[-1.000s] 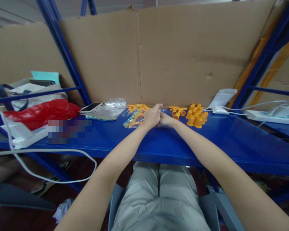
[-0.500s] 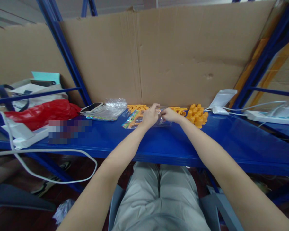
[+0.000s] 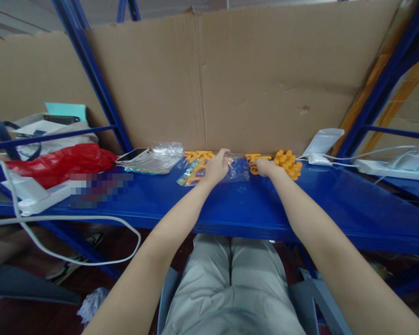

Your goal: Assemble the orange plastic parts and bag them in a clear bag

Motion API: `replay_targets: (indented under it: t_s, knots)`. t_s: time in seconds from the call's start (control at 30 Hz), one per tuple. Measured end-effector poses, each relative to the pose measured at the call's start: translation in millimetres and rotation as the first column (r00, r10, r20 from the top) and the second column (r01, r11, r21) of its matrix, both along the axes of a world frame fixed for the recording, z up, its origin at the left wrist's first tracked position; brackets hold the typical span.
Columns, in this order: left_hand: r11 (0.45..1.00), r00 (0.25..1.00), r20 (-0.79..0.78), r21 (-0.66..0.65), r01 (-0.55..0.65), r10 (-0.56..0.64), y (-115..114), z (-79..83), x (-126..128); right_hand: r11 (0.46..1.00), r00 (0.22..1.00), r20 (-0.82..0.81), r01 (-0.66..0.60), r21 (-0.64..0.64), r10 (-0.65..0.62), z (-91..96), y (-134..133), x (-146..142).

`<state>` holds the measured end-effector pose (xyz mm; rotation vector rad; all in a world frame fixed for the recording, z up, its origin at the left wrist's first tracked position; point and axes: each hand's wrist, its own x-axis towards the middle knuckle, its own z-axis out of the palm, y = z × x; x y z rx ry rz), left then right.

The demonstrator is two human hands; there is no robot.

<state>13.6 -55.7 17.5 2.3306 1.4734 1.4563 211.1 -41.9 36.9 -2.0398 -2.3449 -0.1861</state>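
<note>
My left hand (image 3: 217, 167) is closed on a clear plastic bag (image 3: 239, 171) lying on the blue shelf. In the bag, an orange plastic part (image 3: 196, 173) shows beside a colourful printed card (image 3: 187, 176). To the right, my right hand (image 3: 265, 166) has its fingers at an orange ring-shaped plastic piece (image 3: 253, 170), and they look closed on it. More orange pieces (image 3: 256, 157) lie just behind that hand. A cluster of orange knobbly pieces (image 3: 288, 164) stands right of it. Another row of orange parts (image 3: 198, 154) sits behind the bag.
Left of the bag lie a stack of clear packets (image 3: 164, 160) and a phone (image 3: 137, 155). A red plastic bag (image 3: 66, 163), a power strip (image 3: 49, 197) and a looping white cable (image 3: 91, 217) are further left. Cardboard (image 3: 258, 83) walls the back; another power strip (image 3: 398, 170) stands right.
My right hand has left the clear bag and moved right to the orange ring-shaped piece. My left hand has stayed at the bag, almost unmoved.
</note>
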Motion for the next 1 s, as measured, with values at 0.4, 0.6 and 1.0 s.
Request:
replay_targets:
  t_s: [0.4, 0.6, 1.0]
  knots:
    - [0.999, 1.000, 0.010, 0.024, 0.026, -0.026, 1, -1.0, -1, 0.987, 0.995, -0.031, -0.086, 0.139, 0.091, -3.7, 5, 3]
    - [0.999, 0.999, 0.013, 0.031, 0.033, -0.033, 2, -1.6, -2, 0.945, 0.968, -0.223, -0.040, 0.325, 0.118, -1.2, 10, 1]
    - [1.000, 1.000, 0.014, 0.017, 0.026, -0.026, 0, -0.3, -1, 0.952, 0.663, -0.718, 0.027, 0.304, 0.211, -3.9, 29, -10]
